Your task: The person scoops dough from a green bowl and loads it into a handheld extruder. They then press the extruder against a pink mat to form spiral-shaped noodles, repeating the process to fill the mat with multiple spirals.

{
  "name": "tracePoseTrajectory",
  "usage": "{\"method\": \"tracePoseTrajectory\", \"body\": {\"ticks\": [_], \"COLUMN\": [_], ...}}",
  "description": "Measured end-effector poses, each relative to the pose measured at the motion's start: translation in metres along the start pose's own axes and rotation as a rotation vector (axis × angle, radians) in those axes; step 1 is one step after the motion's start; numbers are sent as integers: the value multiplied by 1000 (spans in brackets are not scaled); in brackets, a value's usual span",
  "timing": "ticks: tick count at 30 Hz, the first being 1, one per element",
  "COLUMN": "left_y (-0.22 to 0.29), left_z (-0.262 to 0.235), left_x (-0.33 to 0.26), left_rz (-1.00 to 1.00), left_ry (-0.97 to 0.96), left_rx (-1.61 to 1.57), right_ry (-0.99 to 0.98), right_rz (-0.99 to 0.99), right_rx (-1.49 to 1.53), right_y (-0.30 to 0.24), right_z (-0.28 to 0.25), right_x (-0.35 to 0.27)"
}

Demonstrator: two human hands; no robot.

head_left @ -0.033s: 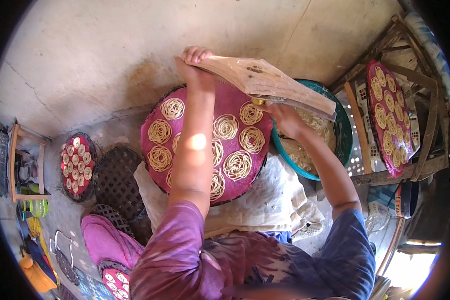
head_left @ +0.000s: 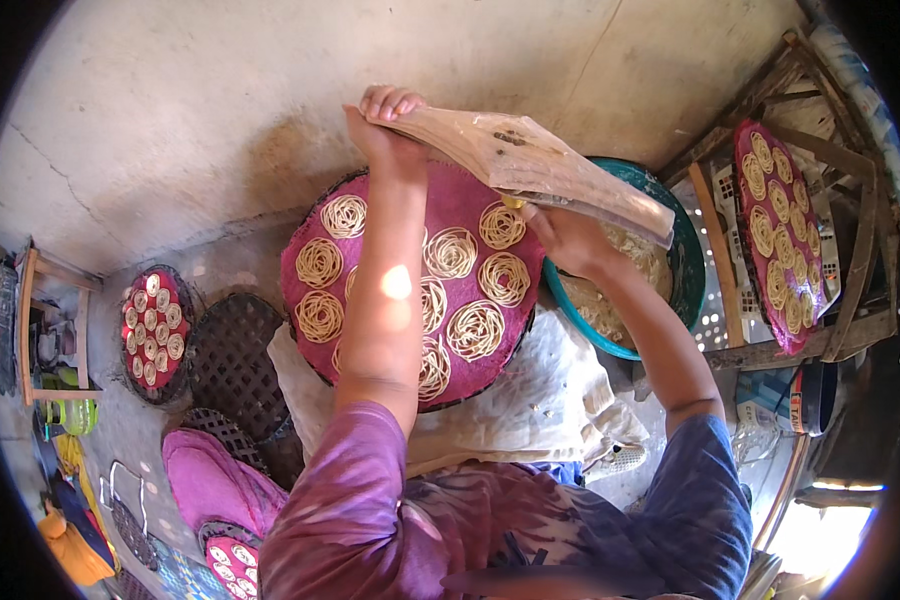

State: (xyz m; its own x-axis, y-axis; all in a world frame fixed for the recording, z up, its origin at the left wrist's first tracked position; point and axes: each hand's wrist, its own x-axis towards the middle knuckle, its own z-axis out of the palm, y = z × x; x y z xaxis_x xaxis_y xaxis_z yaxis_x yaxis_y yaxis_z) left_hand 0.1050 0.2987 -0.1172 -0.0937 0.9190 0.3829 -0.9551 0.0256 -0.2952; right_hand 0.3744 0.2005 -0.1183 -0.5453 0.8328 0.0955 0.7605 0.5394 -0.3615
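Concrete floor below, and a round pink tray (head_left: 470,215) dotted with noodle coils (head_left: 475,330). Left hand (head_left: 382,125) grips the far end of a brown piping bag (head_left: 530,165) above the tray; right hand (head_left: 565,235) squeezes its lower end, beside a teal basin (head_left: 685,255).

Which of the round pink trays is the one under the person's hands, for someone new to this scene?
Start at the teal basin right of centre. The tray lies just left of it, on a pale cloth in front of the person. It is the largest pink disc, with big noodle coils, beneath both forearms.
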Motion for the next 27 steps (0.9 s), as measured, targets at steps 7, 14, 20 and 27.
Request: {"method": "tracePoseTrajectory", "body": {"ticks": [7,14,20,27], "left_y": [13,21,42,32], "left_z": [60,20,25,35], "left_x": [12,21,28,30], "left_rz": [-76,121,147,129], "left_ry": [-182,575,452,425], "left_rx": [261,476,513,408], "right_ry": [-602,-496,-470,-295], "right_rz": [367,576,545,566], "right_rx": [1289,675,558,341], "right_y": [-30,-39,-57,-65], "right_z": [-92,-74,-77,-97], "right_x": [19,50,62,70]}}
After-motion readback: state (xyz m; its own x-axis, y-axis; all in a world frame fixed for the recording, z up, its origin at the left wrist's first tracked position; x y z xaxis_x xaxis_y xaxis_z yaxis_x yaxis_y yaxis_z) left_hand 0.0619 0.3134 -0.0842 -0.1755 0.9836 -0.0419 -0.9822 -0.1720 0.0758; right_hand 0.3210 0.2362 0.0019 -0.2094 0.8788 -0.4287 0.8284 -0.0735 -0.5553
